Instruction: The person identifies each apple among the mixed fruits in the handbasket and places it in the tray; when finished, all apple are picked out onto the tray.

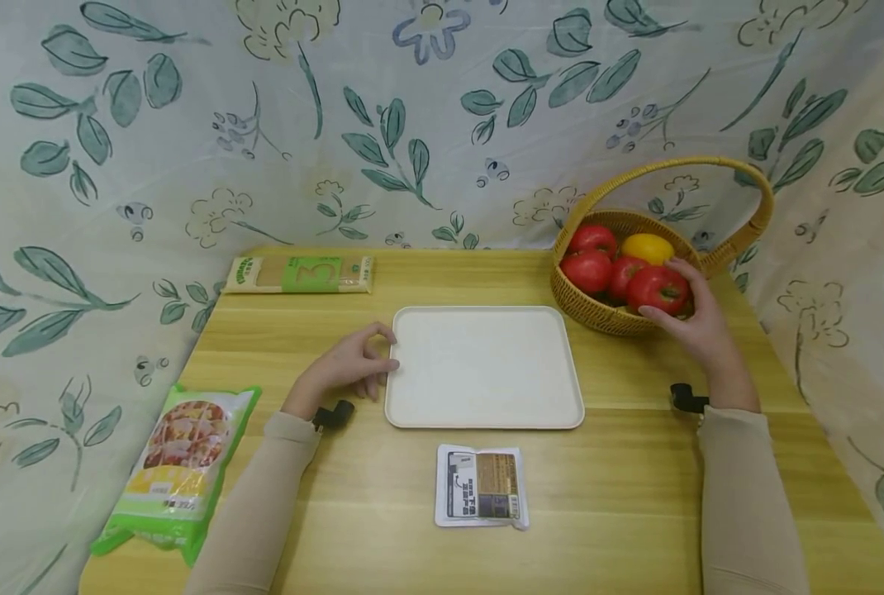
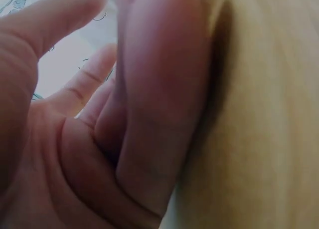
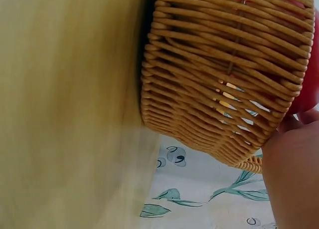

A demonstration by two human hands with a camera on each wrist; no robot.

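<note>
In the head view my right hand (image 1: 702, 326) reaches into a wicker basket (image 1: 598, 312) and grips a red apple (image 1: 658, 289), thumb on its near side and fingers on its far right side. More red apples (image 1: 586, 271) and a yellow fruit (image 1: 647, 248) lie beside it in the basket. The right wrist view shows the basket's woven wall (image 3: 219, 79) with the hand at its rim. My left hand (image 1: 349, 359) rests at the left edge of a white tray (image 1: 487, 368), thumb and forefinger apart at its rim. Its loosely bent fingers (image 2: 159, 79) hold nothing.
A flat printed packet (image 1: 481, 486) lies in front of the tray. At the back left is a long noodle-like pack (image 1: 301, 274), and a green-edged food bag (image 1: 182, 463) lies at the left table edge. The basket's tall handle (image 1: 762, 207) arches above the fruit. Patterned cloth (image 1: 427, 99) hangs behind.
</note>
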